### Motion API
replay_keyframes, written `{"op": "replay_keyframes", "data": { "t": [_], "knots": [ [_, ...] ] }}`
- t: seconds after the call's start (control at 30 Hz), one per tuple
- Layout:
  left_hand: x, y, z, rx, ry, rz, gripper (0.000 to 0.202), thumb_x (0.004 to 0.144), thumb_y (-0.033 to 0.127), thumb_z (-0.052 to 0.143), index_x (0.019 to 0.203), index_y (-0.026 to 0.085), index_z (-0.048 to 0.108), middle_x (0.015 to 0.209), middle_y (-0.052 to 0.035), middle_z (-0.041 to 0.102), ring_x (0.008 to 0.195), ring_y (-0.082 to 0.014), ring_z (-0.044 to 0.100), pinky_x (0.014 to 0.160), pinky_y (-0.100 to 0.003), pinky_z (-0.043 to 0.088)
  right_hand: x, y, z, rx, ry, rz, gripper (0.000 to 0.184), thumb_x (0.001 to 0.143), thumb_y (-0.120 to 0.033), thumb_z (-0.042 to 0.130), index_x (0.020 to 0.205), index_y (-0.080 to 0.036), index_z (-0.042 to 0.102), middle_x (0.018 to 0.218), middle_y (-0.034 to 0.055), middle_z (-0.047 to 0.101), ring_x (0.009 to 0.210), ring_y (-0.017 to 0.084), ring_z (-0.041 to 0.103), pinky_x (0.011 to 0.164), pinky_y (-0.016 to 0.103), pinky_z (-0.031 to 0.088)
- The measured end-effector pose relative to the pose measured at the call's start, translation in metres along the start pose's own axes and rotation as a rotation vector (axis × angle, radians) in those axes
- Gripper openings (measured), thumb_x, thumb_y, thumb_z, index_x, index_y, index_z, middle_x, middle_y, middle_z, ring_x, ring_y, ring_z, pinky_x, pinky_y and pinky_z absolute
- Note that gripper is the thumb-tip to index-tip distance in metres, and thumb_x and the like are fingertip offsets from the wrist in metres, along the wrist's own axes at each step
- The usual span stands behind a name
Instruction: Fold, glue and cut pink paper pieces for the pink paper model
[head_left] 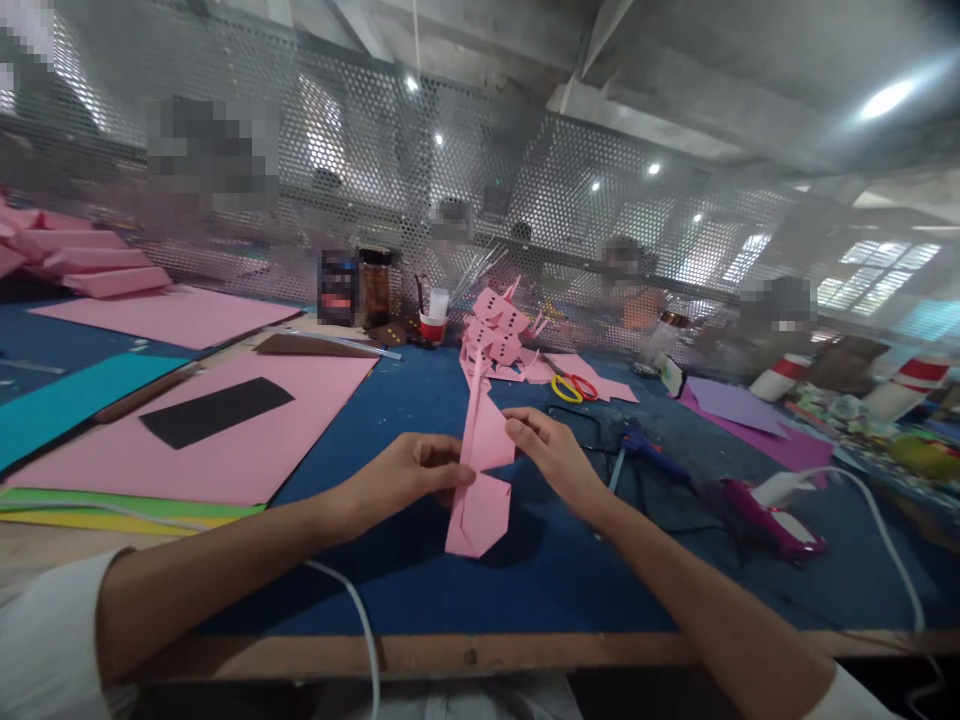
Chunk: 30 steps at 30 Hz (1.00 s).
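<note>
Pink folded paper strip (pixel 480 470) pinched between left hand (pixel 409 470) and right hand (pixel 551 455).

Left hand (pixel 401 478), right hand (pixel 551 455), pinching folded pink paper (pixel 480 480) (upright).

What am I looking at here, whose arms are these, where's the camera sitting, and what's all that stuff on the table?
There is no machine here. These are a person's two bare hands, filmed by one camera worn on their head. It looks forward and down, so the arms reach in from the bottom edge.

The left hand and the right hand both pinch a long folded pink paper strip, held up over a blue work surface.

On the person's left lies a large pink sheet with a black strip on it. Behind the hands sits a pile of pink cut-out pieces, with scissors beside it. On the right lie a blue glue gun and a pink glue gun, each with a cord.
</note>
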<state>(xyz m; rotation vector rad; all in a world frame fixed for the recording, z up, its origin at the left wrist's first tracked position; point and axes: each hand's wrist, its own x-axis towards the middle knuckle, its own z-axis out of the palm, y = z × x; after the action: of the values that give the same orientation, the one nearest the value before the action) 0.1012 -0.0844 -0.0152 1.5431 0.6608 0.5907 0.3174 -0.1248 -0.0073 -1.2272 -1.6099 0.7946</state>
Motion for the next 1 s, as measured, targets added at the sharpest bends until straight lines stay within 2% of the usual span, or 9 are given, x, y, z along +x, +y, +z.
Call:
{"op": "replay_keyframes", "data": {
  "t": [0.07,0.2,0.43,0.67,0.8,0.87,1.0],
  "knots": [
    [-0.001,-0.002,0.003,0.024,-0.076,-0.015,0.023,0.079,0.037,0.073,0.080,0.014,0.069,0.067,0.0006,0.064,0.063,-0.0129,0.057,0.062,-0.023,0.045,0.001,0.000,0.001,0.079,0.007,0.029,0.037,0.089,-0.050,0.062,0.107,-0.018,0.067,0.099,0.0035,0.068,0.089,0.017,0.061,0.079,0.027,0.047],
    [-0.003,-0.008,0.005,0.068,-0.138,-0.040,0.026,0.080,0.039,0.072,0.086,0.013,0.070,0.070,-0.0015,0.067,0.063,-0.0140,0.059,0.061,-0.024,0.046,-0.002,-0.002,0.005,0.211,-0.033,0.054,0.033,0.084,-0.047,0.068,0.100,-0.018,0.068,0.092,0.0019,0.067,0.082,0.015,0.059,0.074,0.026,0.046],
    [-0.008,-0.007,0.010,0.078,-0.189,-0.055,0.027,0.081,0.041,0.069,0.090,0.016,0.070,0.076,-0.0030,0.068,0.066,-0.0158,0.060,0.061,-0.025,0.046,-0.002,0.000,0.005,0.111,0.001,0.013,0.029,0.081,-0.045,0.069,0.088,-0.017,0.065,0.078,-0.0008,0.059,0.070,0.012,0.052,0.065,0.024,0.042],
    [-0.007,-0.008,0.012,0.052,-0.190,-0.035,0.022,0.083,0.037,0.068,0.091,0.017,0.068,0.081,-0.0017,0.068,0.071,-0.0152,0.061,0.062,-0.024,0.045,-0.001,0.001,0.005,0.042,0.021,-0.007,0.026,0.082,-0.042,0.066,0.084,-0.017,0.062,0.075,-0.0022,0.055,0.068,0.011,0.049,0.063,0.024,0.040],
    [-0.008,-0.006,0.015,0.012,-0.152,0.005,0.027,0.081,0.034,0.070,0.104,0.019,0.066,0.093,-0.0028,0.070,0.084,-0.0183,0.064,0.072,-0.027,0.049,-0.001,0.001,0.007,0.059,-0.005,0.004,0.025,0.082,-0.041,0.067,0.085,-0.017,0.062,0.076,-0.0023,0.057,0.068,0.011,0.050,0.063,0.023,0.040],
    [-0.009,-0.004,0.017,0.013,-0.123,0.029,0.027,0.082,0.034,0.069,0.104,0.019,0.066,0.095,-0.0032,0.069,0.086,-0.0188,0.064,0.075,-0.028,0.049,-0.001,0.002,0.009,0.062,-0.017,-0.002,0.023,0.081,-0.039,0.067,0.084,-0.017,0.061,0.074,-0.0030,0.057,0.067,0.011,0.050,0.063,0.023,0.041],
    [-0.009,-0.002,0.018,0.038,-0.034,0.016,0.024,0.084,0.040,0.065,0.086,0.017,0.065,0.076,0.0010,0.062,0.066,-0.0132,0.057,0.061,-0.023,0.045,-0.002,0.001,0.013,0.055,-0.050,0.002,0.020,0.082,-0.037,0.066,0.081,-0.017,0.060,0.074,-0.0029,0.057,0.067,0.011,0.051,0.064,0.024,0.041]
  ]
}}
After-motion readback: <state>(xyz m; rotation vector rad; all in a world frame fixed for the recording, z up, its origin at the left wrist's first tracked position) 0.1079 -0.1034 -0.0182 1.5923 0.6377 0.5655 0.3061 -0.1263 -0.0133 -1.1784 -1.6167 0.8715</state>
